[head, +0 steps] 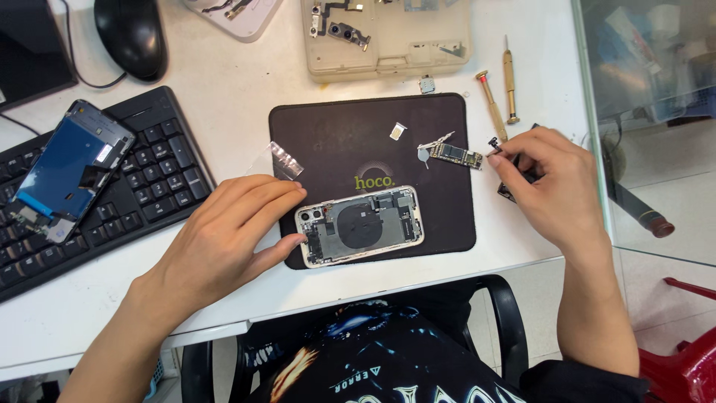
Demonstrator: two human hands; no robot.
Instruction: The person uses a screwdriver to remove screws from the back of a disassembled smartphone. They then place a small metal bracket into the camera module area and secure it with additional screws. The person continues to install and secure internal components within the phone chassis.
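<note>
One opened phone lies on the lower middle of a dark mat, its back cover off, showing a round black coil, a silver frame and two camera lenses at its left end. The left hand lies flat and open beside it, fingertips and thumb touching the phone's left end, gripping nothing. The right hand, at the mat's right edge, is curled, pinching a small dark part between thumb and forefinger; what else it covers I cannot tell.

Counted: one narrow circuit board on the mat's upper right, one small pale chip, one clear film strip at the mat's left edge, two screwdrivers just beyond the mat, one beige parts tray, one detached screen lying tilted on one black keyboard, and one black mouse.

Everything sits on a white table. A glass panel stands at its right edge, and a red plastic chair shows low on the right. The person sits in a black chair.
</note>
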